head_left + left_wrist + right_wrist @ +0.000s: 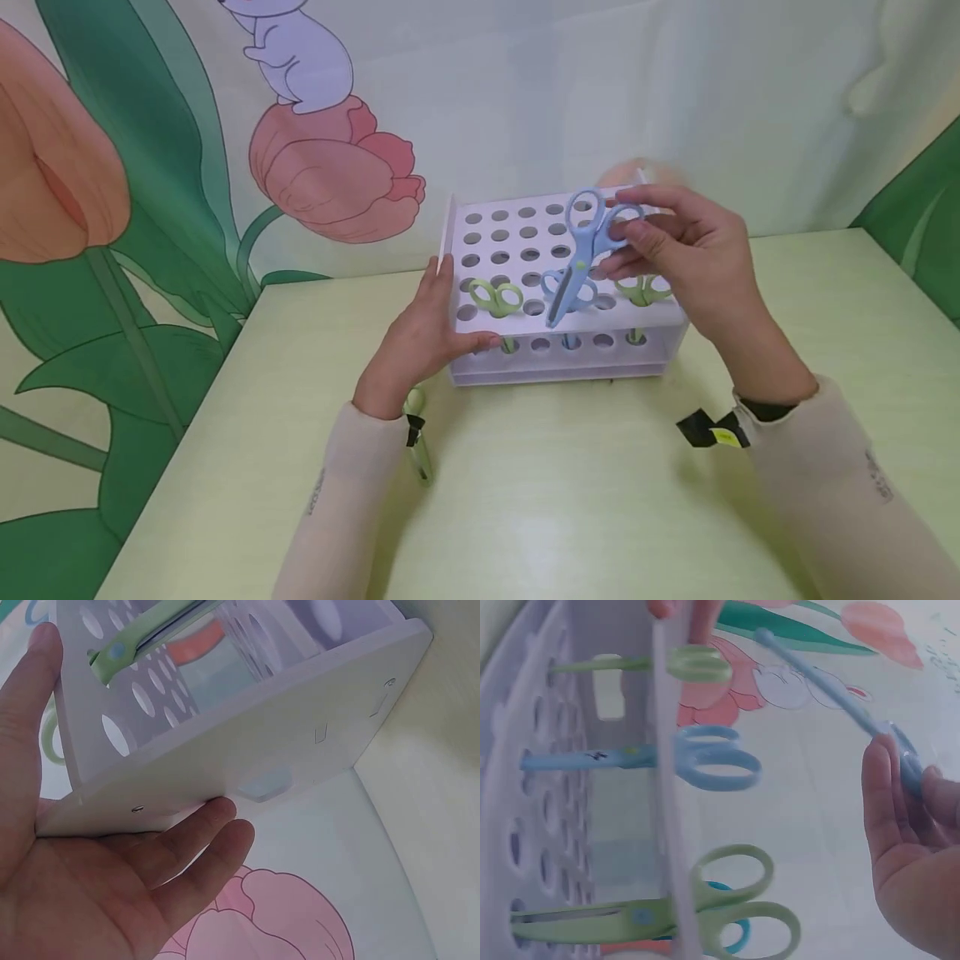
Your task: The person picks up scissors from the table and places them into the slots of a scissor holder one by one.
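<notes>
A pair of blue scissors [581, 258] is held by its handle loops in my right hand [693, 250], tilted over the rack with the blades pointing down and to the left. The pale rack [555, 372] has rows of round holes. My left hand [416, 333] grips its left front corner, thumb over the front edge and fingers along the side panel [255, 742]. Green scissors [497, 297] stand in the front part near my left thumb. Blue scissors [716, 766] stand in the middle, partly behind the held pair in the head view. More green scissors [642, 289] stand at the right.
A long green item [422, 454] lies on the table [555, 508] beside my left sleeve, partly hidden by my wrist. Behind the rack hangs a cloth [480, 100] printed with flowers and a white animal. Black tape [697, 427] sticks out from my right cuff.
</notes>
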Tool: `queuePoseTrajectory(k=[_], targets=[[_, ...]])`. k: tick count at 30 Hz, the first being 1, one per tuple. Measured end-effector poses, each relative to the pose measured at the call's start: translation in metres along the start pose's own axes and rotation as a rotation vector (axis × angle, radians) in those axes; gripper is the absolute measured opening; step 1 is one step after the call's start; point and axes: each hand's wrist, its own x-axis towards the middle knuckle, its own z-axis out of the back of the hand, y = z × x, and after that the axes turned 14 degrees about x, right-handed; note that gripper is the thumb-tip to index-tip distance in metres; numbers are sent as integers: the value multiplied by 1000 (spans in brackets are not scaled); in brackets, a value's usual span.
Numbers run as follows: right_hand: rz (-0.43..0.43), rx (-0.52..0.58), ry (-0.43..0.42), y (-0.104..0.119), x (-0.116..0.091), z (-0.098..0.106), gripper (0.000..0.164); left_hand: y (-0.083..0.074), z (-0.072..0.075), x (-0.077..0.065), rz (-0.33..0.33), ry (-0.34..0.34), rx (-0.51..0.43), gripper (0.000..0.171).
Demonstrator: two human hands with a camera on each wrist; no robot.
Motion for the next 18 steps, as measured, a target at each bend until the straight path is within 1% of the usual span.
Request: queuePoseTrajectory(k=[5, 8, 10, 11, 13, 16, 18], targets=[[54, 117, -140, 11, 11, 3, 31, -4, -1, 2, -8, -12, 2, 131], [91, 177, -198, 13, 17, 5, 31, -6, -2, 2, -20, -20, 6, 132], [109, 182, -235, 12, 21, 6, 31, -7, -2, 2, -29, -25, 15, 132], [115, 178, -248, 11, 23, 7, 31, -7, -2, 2, -32, -31, 22, 132], [118, 132, -270, 7, 26, 8, 30, -7, -2, 1, -34, -39, 34, 132], [76, 19, -298, -3, 29, 9, 28, -6, -1, 0, -23, -41, 43, 131], [42, -76, -297, -10, 30, 9, 27, -4, -1, -1, -14, -38, 46, 130]])
